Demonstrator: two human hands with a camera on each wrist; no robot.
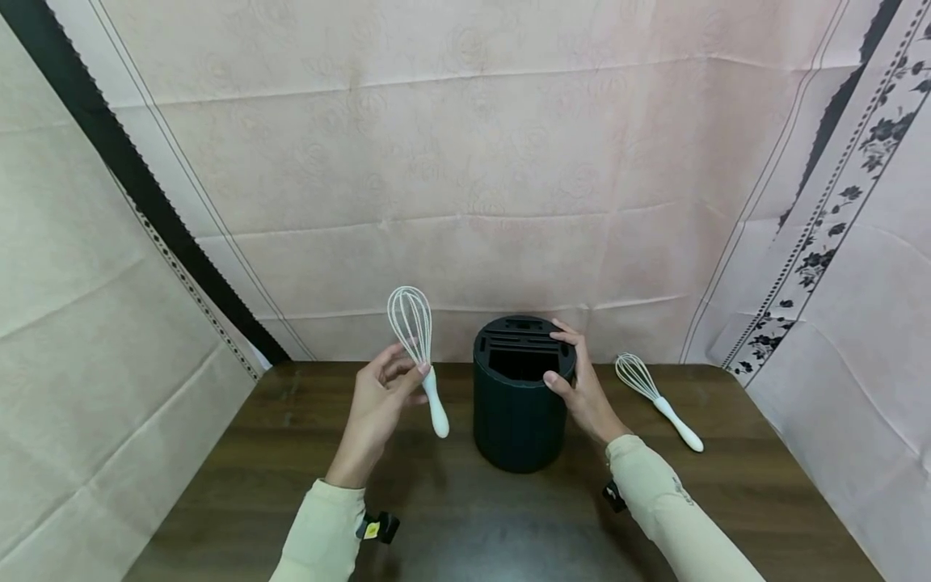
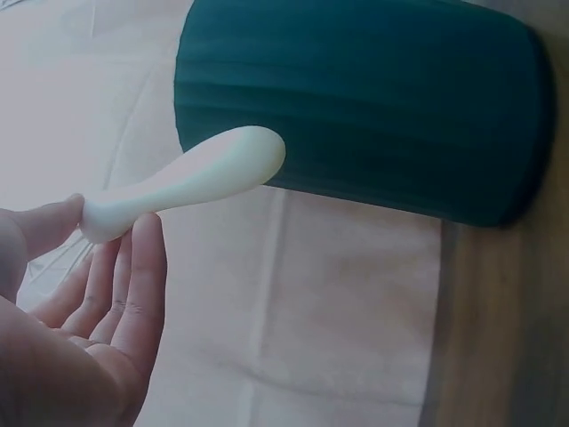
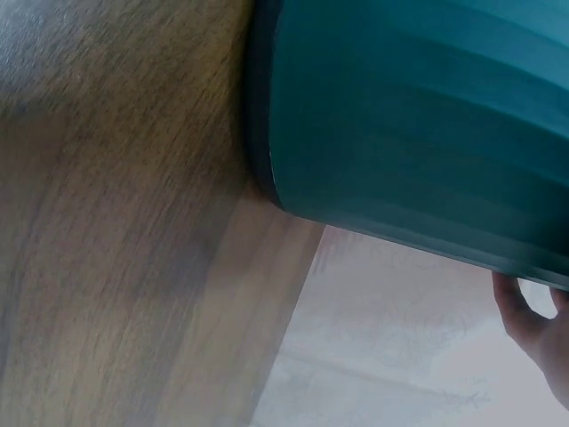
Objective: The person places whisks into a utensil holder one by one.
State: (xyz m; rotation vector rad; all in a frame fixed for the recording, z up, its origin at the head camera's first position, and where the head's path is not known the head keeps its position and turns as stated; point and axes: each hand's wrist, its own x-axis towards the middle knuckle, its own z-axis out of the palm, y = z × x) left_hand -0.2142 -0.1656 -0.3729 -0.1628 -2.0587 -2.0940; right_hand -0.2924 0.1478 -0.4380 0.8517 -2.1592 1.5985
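Observation:
My left hand (image 1: 385, 390) pinches a white whisk (image 1: 434, 400) between thumb and fingers, just where the handle meets the wires. The whisk is held above the table, wires up and handle end down, left of a dark green round holder (image 1: 518, 432). In the left wrist view the whisk's handle (image 2: 204, 169) passes in front of the holder's side. The holder stands upright and has a black slotted lid with one large opening. My right hand (image 1: 582, 388) grips its upper right rim, thumb at the front and fingers at the back. A second white whisk (image 1: 658, 400) lies on the table to the right.
The brown wooden table (image 1: 291, 453) carries the holder and the second whisk. A pale cloth (image 1: 473, 162) hangs behind its back edge, with more cloth on both sides. Camera straps circle both wrists.

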